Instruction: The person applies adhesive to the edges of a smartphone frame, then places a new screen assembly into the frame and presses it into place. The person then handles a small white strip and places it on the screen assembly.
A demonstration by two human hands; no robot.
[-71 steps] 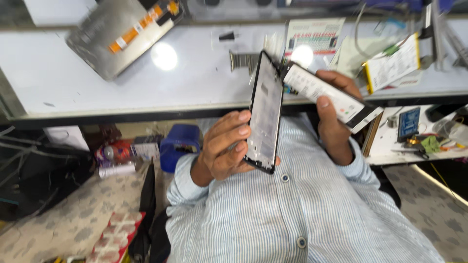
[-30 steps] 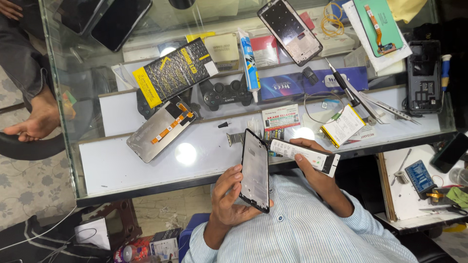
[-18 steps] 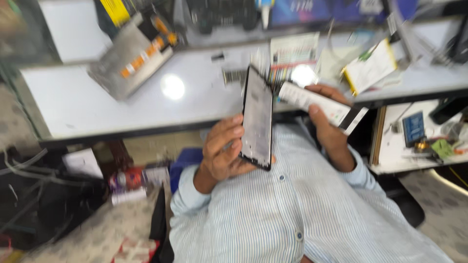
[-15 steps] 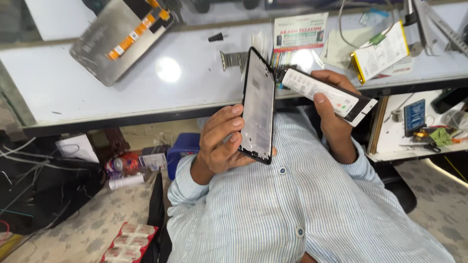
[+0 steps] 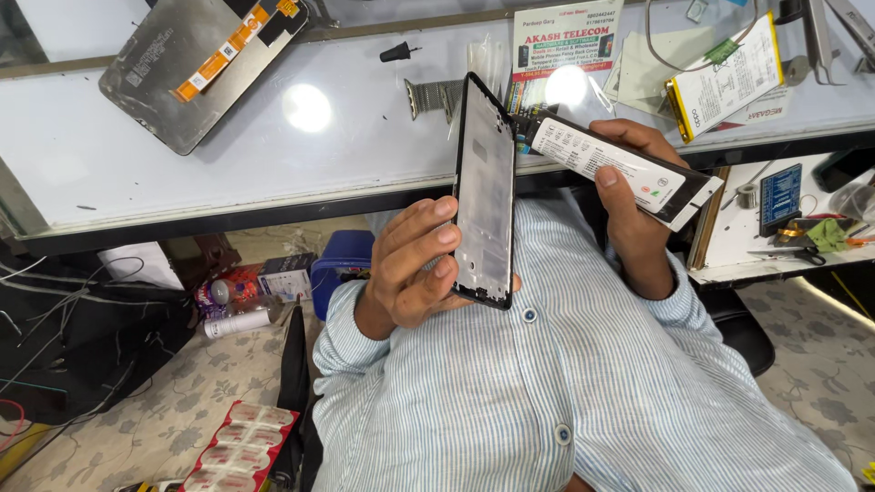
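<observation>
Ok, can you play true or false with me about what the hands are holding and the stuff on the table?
1. The left hand holds a black phone frame by its edge. True.
2. The right hand is empty. False: it grips a long black part with a white label.
3. A grey screen panel with an orange strip lies on the white table. True.
4. The person wears a red shirt. False: the striped shirt is pale blue and white.
</observation>
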